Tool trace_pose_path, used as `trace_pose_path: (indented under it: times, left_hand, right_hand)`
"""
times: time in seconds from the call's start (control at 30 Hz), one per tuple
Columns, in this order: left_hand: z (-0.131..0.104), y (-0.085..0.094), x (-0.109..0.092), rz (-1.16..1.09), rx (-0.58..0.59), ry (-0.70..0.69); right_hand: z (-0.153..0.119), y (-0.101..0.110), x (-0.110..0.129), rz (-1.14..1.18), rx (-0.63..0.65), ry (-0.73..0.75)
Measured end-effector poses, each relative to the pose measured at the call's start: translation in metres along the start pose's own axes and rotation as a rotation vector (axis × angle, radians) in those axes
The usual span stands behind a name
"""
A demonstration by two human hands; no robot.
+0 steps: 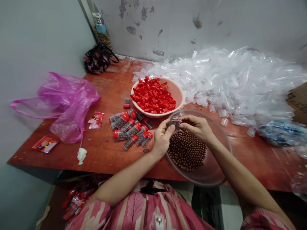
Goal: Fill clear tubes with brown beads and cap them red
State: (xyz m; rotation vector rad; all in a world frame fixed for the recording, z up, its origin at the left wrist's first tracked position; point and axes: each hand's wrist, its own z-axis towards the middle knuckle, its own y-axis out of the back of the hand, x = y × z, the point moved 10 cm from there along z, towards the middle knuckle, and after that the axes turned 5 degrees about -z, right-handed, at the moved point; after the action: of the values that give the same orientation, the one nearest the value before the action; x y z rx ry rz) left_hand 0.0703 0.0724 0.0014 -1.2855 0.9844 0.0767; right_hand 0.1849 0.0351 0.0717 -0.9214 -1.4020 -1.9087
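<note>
My left hand [163,137] is closed on a small clear container [175,123] filled with brown balls, above the left rim of a clear bowl [226,140]. Fingers of my right hand [198,127] pinch a red cap, mostly hidden, at the container's right end. Brown balls [187,150] lie in the bowl below. Behind my hands, a pink bowl [179,94] holds many red caps [154,95]. Left of my left hand lies a pile of filled containers with red caps [131,126].
A large heap of clear empty containers [227,76] spreads along the wall at the right. A pink plastic bag [69,102], red packets [96,120] and a white scrap [82,156] lie at the left. A dark floral bag [97,59] stands at the back left, a cardboard box [298,102] at the right.
</note>
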Motion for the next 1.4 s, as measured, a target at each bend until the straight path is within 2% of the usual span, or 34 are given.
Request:
trace_pose_path:
  times: [0.13,0.23,0.37,0.47,0.53,0.63,0.73,0.87,1.0,1.1,1.2,1.4]
  left_hand:
    - [0.001,-0.002,0.0,-0.009,0.029,-0.024]
    - [0.001,-0.001,-0.001,-0.014,0.001,-0.041]
    - [0.002,0.002,-0.002,-0.027,-0.06,-0.035]
    - [0.003,-0.001,0.0,-0.044,-0.054,-0.009]
    - [0.003,-0.001,0.001,-0.043,-0.051,0.013]
    - [0.003,-0.001,0.003,-0.019,-0.043,0.03]
    - [0.001,-0.005,0.005,0.114,0.024,0.059]
    - [-0.001,-0.01,-0.003,0.408,0.087,-0.003]
    - [-0.003,-0.014,-0.013,0.573,0.114,-0.123]
    - [-0.005,-0.02,-0.017,0.623,0.142,-0.178]
    - [-0.005,-0.026,-0.016,0.646,0.185,-0.176]
    - [-0.007,-0.021,-0.021,0.627,0.144,-0.182]
  right_hand:
    - [-0.002,-0.006,-0.007,0.116,-0.048,-0.028]
    - [-0.006,-0.01,-0.007,0.189,-0.057,0.003]
    - [-0.014,-0.005,0.003,0.037,-0.122,0.1]
    - [-0.018,0.0,0.013,-0.066,-0.186,0.171]
    - [-0.016,0.002,0.007,0.015,-0.198,0.112]
    - [-0.01,0.008,-0.01,0.256,-0.229,-0.039]
    - [-0.008,0.019,-0.014,0.362,-0.267,-0.066]
    - [-0.01,0.027,-0.001,0.22,-0.195,-0.008]
    - [-0.017,0.025,0.008,0.095,-0.097,0.038]
    - [-0.021,0.032,0.014,0.047,-0.167,0.097]
    - [-0.023,0.037,0.027,-0.017,-0.222,0.204]
    - [-0.016,0.026,0.031,-0.018,-0.062,0.196]
